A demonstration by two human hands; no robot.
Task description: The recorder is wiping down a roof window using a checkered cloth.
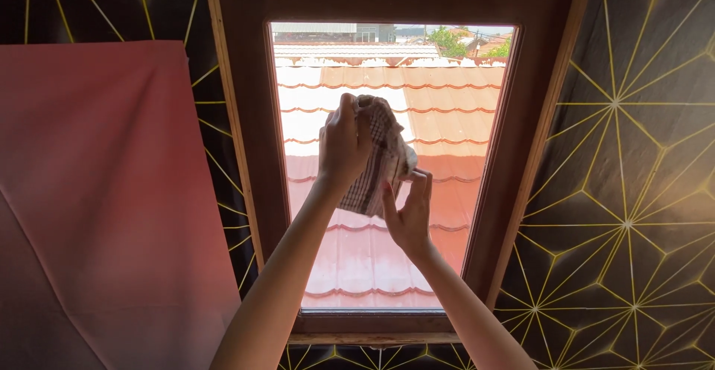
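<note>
The left hand [344, 147] is clenching the top of a checked cloth [380, 161], holding it up in front of the window pane [447, 117], while the right hand [408, 217] is reaching up from below with its grip released, fingers spread and touching the cloth's hanging lower edge. The cloth is bunching in mid-air between the two hands, about the middle of the glass, and whether it is touching the pane cannot be told. Outside, a red tiled roof [350, 258] is showing; a wooden window frame [246, 154] is surrounding the glass, with a red curtain [104, 191] hanging to the left. With only one hand closed on it, the bunched cloth could likely slip or unfold unevenly, so the bare fingers might smear the glass.
</note>
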